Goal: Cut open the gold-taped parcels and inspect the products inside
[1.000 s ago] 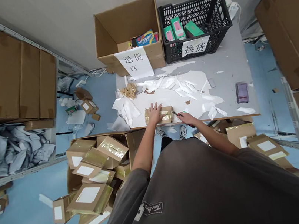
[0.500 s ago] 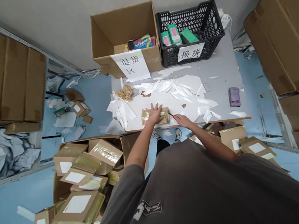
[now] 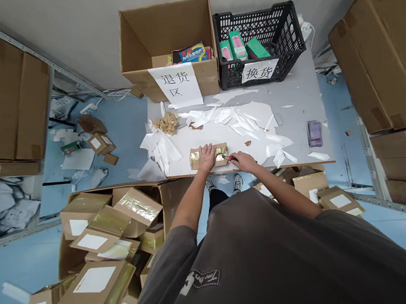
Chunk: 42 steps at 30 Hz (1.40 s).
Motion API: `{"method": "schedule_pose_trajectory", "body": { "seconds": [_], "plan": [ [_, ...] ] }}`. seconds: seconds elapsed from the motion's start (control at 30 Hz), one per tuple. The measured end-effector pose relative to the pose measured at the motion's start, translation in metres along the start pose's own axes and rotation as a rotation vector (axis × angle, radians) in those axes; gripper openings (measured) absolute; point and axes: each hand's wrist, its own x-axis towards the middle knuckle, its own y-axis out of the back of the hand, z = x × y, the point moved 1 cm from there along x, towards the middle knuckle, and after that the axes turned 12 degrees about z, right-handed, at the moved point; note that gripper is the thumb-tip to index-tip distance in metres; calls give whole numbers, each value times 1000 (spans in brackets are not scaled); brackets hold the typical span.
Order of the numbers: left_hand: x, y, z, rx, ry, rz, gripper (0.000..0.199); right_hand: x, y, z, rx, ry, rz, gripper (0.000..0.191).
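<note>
A small cardboard parcel (image 3: 221, 149) wrapped in shiny tape lies near the front edge of the table (image 3: 295, 102). Pressing flat on its top, my left hand (image 3: 207, 157) has its fingers stretched out and hides the parcel's middle. My right hand (image 3: 244, 161) is closed round a red-handled utility knife (image 3: 232, 158). The knife's tip is over the parcel's right part; whether the blade touches it I cannot make out. Torn white paper (image 3: 236, 121) lies behind the parcel, and crumpled brown tape (image 3: 167, 123) is at the back left.
At the back stand a labelled cardboard box (image 3: 172, 83) holding colourful packs and a black plastic crate (image 3: 263, 59) with green boxes. A phone-like object (image 3: 314, 133), blurred, lies at the right. Left of me, a large carton (image 3: 177, 196) overflows with parcels (image 3: 96, 279). Racks flank both sides.
The knife in my right hand has moved left, from the parcel's right end to over its right part. My left hand's fingers are less spread. The whole view has shifted slightly.
</note>
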Motion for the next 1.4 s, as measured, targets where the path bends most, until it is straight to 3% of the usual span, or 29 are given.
{"method": "schedule_pose_trajectory", "body": {
  "seconds": [0.33, 0.5, 0.7, 0.8, 0.87, 0.9, 0.97, 1.03, 1.1, 1.2, 1.4],
  "plan": [
    [-8, -7, 3, -86, 57, 85, 41, 14, -9, -20, -222, 27, 18, 45],
    [-4, -13, 13, -106, 50, 101, 39, -4, -13, -4, -260, -85, 98, 43],
    [-6, -22, 26, -148, 64, 144, 34, -16, -31, -9, -235, -160, 160, 39],
    [-8, -23, 21, -125, 83, 190, 35, -19, -9, 23, -155, -329, 187, 37],
    [-10, -22, 14, -106, 102, 226, 35, -30, 22, 68, -111, -618, 205, 39],
    [-10, -21, 10, -99, 108, 241, 34, -36, 39, 92, -127, -666, 226, 41],
    [-11, -20, 5, -92, 112, 262, 34, -49, 66, 133, -158, -670, 278, 40],
    [-10, -19, 4, -88, 112, 277, 34, -57, 75, 154, -124, -588, 352, 39],
    [-10, -19, 5, -90, 111, 281, 34, -55, 64, 152, -17, -488, 419, 39],
    [-10, -18, 8, -102, 124, 269, 34, -42, 29, 128, 254, -433, 486, 39],
    [-12, -5, 12, -106, 208, 186, 41, -15, -21, 104, 938, -568, 415, 42]
  ]
}}
